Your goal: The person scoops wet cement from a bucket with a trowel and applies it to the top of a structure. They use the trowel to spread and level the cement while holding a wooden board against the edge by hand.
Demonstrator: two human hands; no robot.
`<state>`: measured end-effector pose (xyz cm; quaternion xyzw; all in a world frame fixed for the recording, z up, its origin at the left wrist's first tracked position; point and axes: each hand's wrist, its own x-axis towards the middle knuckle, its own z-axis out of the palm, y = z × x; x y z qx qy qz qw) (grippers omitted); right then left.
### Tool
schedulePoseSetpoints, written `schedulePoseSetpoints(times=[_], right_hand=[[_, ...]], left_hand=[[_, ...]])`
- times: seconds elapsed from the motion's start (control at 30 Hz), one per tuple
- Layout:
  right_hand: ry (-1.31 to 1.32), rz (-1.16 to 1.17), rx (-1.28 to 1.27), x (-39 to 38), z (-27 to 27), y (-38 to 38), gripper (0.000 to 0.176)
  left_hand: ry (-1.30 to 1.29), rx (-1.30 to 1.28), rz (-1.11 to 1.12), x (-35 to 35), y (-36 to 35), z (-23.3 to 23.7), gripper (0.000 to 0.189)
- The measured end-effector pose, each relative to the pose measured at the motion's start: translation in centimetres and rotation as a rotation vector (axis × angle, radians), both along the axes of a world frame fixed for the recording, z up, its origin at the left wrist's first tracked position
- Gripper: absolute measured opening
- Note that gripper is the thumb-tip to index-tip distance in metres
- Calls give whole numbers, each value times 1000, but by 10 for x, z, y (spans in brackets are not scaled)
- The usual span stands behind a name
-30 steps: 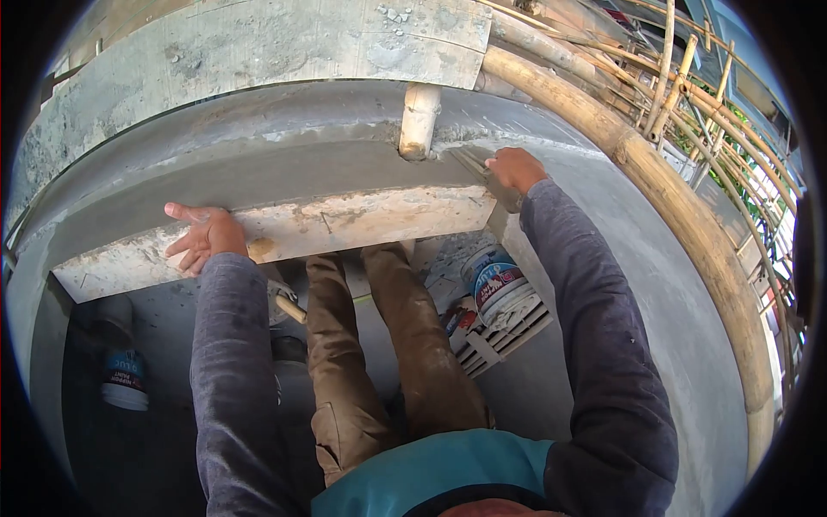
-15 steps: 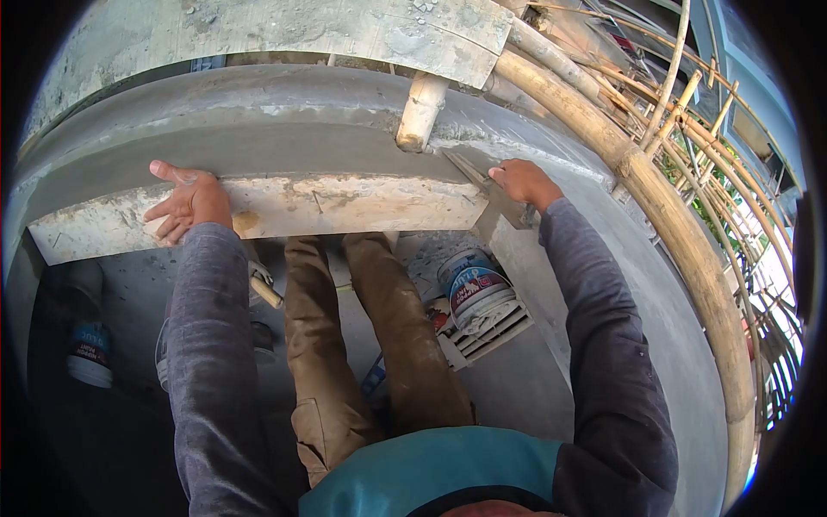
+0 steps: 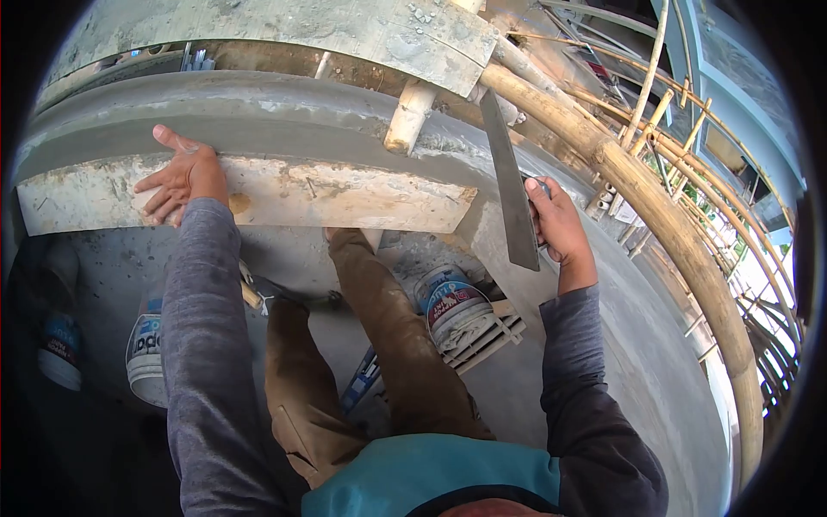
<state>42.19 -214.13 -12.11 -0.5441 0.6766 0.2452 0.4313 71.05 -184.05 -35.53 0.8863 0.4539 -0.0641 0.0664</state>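
Observation:
A long whitish board (image 3: 345, 196) stands on edge along the grey cement ledge (image 3: 284, 138). My left hand (image 3: 183, 177) lies against the left part of this board, fingers spread and thumb up over its top edge. Raised over the right side of the ledge, my right hand (image 3: 556, 222) is closed round the handle of a long flat steel trowel (image 3: 510, 185), whose blade points up and away. The handle is mostly hidden by my fingers. A short bamboo post (image 3: 409, 118) rests on the ledge behind the board.
Bamboo poles (image 3: 637, 177) curve along the right. A cement-stained plank (image 3: 345, 30) crosses the top. Below are a paint bucket (image 3: 455, 306) on a slatted crate, a white bucket (image 3: 146, 358), another bucket (image 3: 60, 353) at left, and a blue tool (image 3: 362, 379) by my legs.
My right hand has lifted the trowel off the ledge beside the board's right end and turned its blade. My left hand stays on the board. My legs have shifted apart, and the view has moved.

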Motion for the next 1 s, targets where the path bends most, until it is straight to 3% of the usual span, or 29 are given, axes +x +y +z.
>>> schedulePoseSetpoints(times=[0.07, 0.17, 0.23, 0.27, 0.33, 0.37, 0.4, 0.43, 0.47, 0.53, 0.6, 0.63, 0.7, 0.73, 0.8, 0.87, 0.93, 1.0], right_hand=[[-75, 10, -23, -12, 3, 13, 40], [-503, 103, -199, -27, 9, 43, 37], [-402, 379, -288, -22, 24, 65, 35], [-422, 338, -299, -26, 21, 79, 34], [-399, 370, -253, -27, 21, 105, 34], [-541, 252, -130, -28, 17, 124, 33], [-600, 204, -72, -11, 20, 156, 31], [-630, 386, -79, -1, 19, 180, 31], [-658, 566, -110, 7, 20, 202, 31], [-708, 515, 136, 24, 16, 256, 31], [-653, 670, 364, 67, 41, 333, 32], [-661, 830, 369, 80, 45, 365, 29], [-695, 1065, 336, 95, 43, 423, 27], [-518, 1069, 351, 101, 38, 444, 26], [-429, 1152, 323, 103, 1, 475, 32], [-249, 1320, 302, 109, -48, 499, 45], [-188, 1432, 345, 104, -123, 509, 57], [-110, 1584, 233, 102, -179, 527, 64]], left_hand=[[-9, 6, 0, 1, -1, -4, 118], [-48, -12, -27, 1, 5, -8, 118], [-49, -40, -61, 1, 14, -8, 114], [20, -146, -86, 2, 20, 6, 111], [23, -417, -166, -8, 40, 31, 102], [-17, -599, -237, -22, 58, 42, 99], [-192, -727, -333, -42, 81, 50, 94], [-462, -894, -427, -70, 105, 60, 87], [-486, -865, -568, -99, 136, 81, 79], [-530, -854, -712, -161, 207, 112, 52], [-345, -859, -736, -228, 288, 133, 37], [-76, -1003, -554, -256, 328, 149, 35], [28, -894, -635, -320, 412, 179, 41], [196, -748, -728, -338, 447, 209, 54], [638, -465, -732, -365, 483, 278, 68], [424, -882, -289, -438, 507, 277, 76], [342, -890, -189, -456, 503, 276, 75], [272, -890, -92, -459, 501, 262, 74]])
